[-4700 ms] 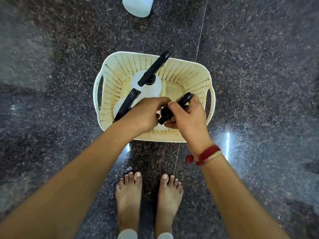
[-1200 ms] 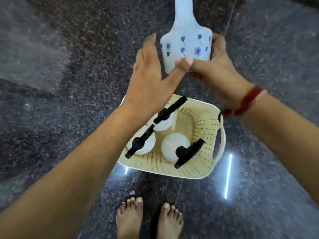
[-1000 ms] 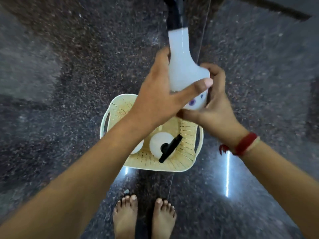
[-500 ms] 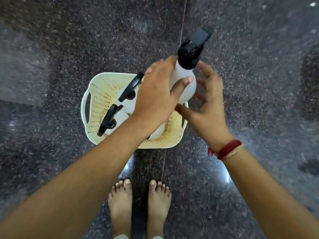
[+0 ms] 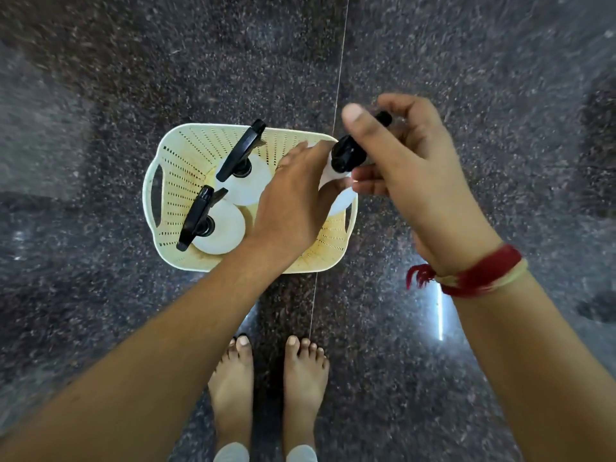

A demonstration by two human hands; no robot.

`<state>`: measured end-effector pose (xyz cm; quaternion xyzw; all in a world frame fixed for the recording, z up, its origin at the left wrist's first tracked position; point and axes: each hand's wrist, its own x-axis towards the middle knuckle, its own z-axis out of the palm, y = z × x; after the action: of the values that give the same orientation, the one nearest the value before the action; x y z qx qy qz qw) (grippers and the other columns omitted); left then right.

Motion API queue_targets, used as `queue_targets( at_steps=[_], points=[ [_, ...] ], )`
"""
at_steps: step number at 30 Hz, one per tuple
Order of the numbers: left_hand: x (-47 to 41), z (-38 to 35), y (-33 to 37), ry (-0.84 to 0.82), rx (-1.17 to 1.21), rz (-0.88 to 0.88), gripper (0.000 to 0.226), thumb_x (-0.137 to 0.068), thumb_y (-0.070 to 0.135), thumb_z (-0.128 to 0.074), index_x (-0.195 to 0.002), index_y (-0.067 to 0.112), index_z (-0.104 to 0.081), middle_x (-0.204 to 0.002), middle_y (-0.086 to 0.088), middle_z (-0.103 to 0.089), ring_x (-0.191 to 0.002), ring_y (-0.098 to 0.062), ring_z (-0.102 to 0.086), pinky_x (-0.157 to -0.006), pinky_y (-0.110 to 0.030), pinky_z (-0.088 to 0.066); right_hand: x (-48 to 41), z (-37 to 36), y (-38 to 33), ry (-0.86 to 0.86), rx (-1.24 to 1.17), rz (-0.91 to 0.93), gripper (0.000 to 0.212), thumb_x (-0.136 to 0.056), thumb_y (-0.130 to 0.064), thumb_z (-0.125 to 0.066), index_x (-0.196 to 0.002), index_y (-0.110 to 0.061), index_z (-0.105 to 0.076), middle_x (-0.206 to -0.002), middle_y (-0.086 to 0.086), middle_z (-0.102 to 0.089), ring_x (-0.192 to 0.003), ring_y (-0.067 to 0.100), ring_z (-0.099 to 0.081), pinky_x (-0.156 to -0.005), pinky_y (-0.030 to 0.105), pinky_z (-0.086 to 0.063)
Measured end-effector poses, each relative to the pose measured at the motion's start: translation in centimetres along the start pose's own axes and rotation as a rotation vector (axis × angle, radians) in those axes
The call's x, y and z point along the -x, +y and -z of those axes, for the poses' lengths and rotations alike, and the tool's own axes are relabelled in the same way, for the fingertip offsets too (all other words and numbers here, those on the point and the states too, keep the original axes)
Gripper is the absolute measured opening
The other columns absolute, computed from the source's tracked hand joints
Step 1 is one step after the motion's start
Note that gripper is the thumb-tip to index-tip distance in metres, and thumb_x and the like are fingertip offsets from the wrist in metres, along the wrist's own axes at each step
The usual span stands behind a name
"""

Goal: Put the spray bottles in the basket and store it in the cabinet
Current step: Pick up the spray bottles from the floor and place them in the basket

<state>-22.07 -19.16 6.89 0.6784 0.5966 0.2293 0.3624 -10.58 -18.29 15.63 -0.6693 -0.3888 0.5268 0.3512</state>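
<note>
A cream perforated basket (image 5: 173,175) with side handles stands on the dark speckled floor. Two white spray bottles with black trigger heads stand upright inside it, one at the back (image 5: 248,188) and one at the front left (image 5: 221,230). A further white spray bottle (image 5: 336,181) is upright over the basket's right end. My left hand (image 5: 293,201) wraps its body from the left. My right hand (image 5: 406,161) pinches its black trigger head (image 5: 348,155) from above. My left hand hides most of the basket's right half.
The floor is polished dark granite with a thin seam (image 5: 338,95) running away from me. My bare feet (image 5: 266,388) stand just in front of the basket. A light reflection (image 5: 440,315) glints on the floor to the right.
Both hands fetched a white spray bottle from the floor beyond the basket, turned it upright and lowered it into the basket's right end. My right hand shifted up to its trigger head.
</note>
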Motion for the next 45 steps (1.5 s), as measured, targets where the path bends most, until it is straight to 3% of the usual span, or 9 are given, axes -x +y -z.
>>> queue_targets(
  at_steps=[6, 15, 20, 23, 28, 35, 38, 41, 45],
  points=[
    [-0.2, -1.1, -2.3, -0.015, -0.037, 0.012, 0.02, -0.087, 0.028, -0.056, -0.106, 0.022, -0.053, -0.105, -0.003, -0.063, -0.104, -0.032, -0.057, -0.073, -0.043, -0.05, -1.7, -1.3, 1.8, 0.065, -0.104, -0.104, 0.025, -0.084, -0.014, -0.066, -0.107, -0.008, -0.06, -0.092, 0.011, -0.061, -0.065, 0.018, -0.064, -0.057, 0.028, -0.056],
    [-0.6, -1.2, -3.0, -0.097, 0.033, 0.173, 0.019, -0.089, 0.019, -0.052, -0.108, 0.017, -0.052, -0.102, -0.008, -0.063, -0.096, -0.032, -0.057, -0.078, -0.049, -0.049, -3.4, -3.7, 4.7, 0.134, -0.031, -0.122, 0.028, -0.078, -0.012, -0.064, -0.106, -0.013, -0.06, -0.079, -0.002, -0.055, -0.069, 0.013, -0.06, -0.067, 0.037, -0.06],
    [0.1, -1.1, -2.8, -0.196, -0.146, 0.264, 0.063, -0.085, 0.028, -0.063, -0.138, 0.014, -0.032, -0.138, -0.007, -0.043, -0.12, -0.032, -0.046, -0.093, -0.043, -0.043, -4.2, -4.2, 5.3, 0.171, 0.005, -0.101, 0.033, -0.074, -0.016, -0.063, -0.106, -0.016, -0.057, -0.092, 0.007, -0.06, -0.077, 0.024, -0.071, -0.07, 0.042, -0.06],
    [1.6, -0.8, -3.0, -0.153, -0.262, 0.294, 0.081, -0.078, 0.036, -0.071, -0.141, 0.011, -0.026, -0.135, -0.013, -0.041, -0.117, -0.038, -0.045, -0.092, -0.045, -0.042, -4.9, -4.4, 6.0, 0.161, 0.049, -0.129, 0.031, -0.076, -0.016, -0.062, -0.106, -0.019, -0.056, -0.091, 0.009, -0.063, -0.085, 0.03, -0.07, -0.075, 0.048, -0.059],
    [3.8, -0.6, -3.5, -0.162, -0.394, 0.303, 0.041, -0.088, 0.032, -0.058, -0.118, 0.007, -0.049, -0.111, -0.014, -0.048, -0.088, -0.04, -0.06, -0.063, -0.037, -0.04, -5.4, -5.0, 7.3, 0.117, 0.119, -0.148, 0.024, -0.078, -0.016, -0.06, -0.099, -0.026, -0.055, -0.098, 0.015, -0.067, -0.091, 0.032, -0.068, -0.083, 0.052, -0.054],
    [4.0, 0.1, -4.3, -0.174, -0.392, 0.205, 0.025, -0.089, 0.025, -0.054, -0.101, 0.004, -0.057, -0.098, -0.012, -0.045, -0.075, -0.04, -0.058, -0.059, -0.035, -0.033, -6.2, -5.5, 8.1, 0.089, 0.1, -0.115, 0.01, -0.085, -0.012, -0.063, -0.088, -0.022, -0.063, -0.094, 0.011, -0.068, -0.084, 0.029, -0.07, -0.079, 0.046, -0.058],
    [4.5, 0.3, -4.8, -0.193, -0.41, 0.213, 0.025, -0.089, 0.027, -0.054, -0.1, 0.005, -0.057, -0.09, -0.004, -0.032, -0.069, -0.037, -0.055, -0.058, -0.034, -0.033, -6.2, -5.4, 8.0, -0.027, 0.325, -0.038, 0.015, -0.09, -0.014, -0.056, -0.1, -0.015, -0.067, -0.1, 0.005, -0.066, -0.1, 0.029, -0.064, -0.091, 0.045, -0.053],
    [5.0, 0.3, -5.2, -0.209, -0.385, 0.238, 0.026, -0.09, 0.029, -0.052, -0.099, 0.006, -0.057, -0.09, -0.002, -0.029, -0.061, -0.029, -0.044, -0.058, -0.034, -0.034, -5.7, -3.9, 7.6, -0.215, 0.729, 0.168, 0.035, -0.09, -0.008, -0.045, -0.12, -0.013, -0.061, -0.131, 0.012, -0.047, -0.123, 0.03, -0.047, -0.108, 0.037, -0.037],
    [5.5, 0.5, -5.4, -0.228, -0.358, 0.233, 0.031, -0.091, 0.034, -0.052, -0.101, 0.005, -0.057, -0.098, -0.007, -0.039, -0.068, -0.034, -0.057, -0.061, -0.037, -0.04, -5.3, -2.2, 6.6, -0.412, 1.217, 0.449, 0.04, -0.085, -0.023, -0.062, -0.125, -0.02, -0.056, -0.128, 0.006, -0.049, -0.114, 0.032, -0.046, -0.095, 0.039, -0.042]
  ],
)
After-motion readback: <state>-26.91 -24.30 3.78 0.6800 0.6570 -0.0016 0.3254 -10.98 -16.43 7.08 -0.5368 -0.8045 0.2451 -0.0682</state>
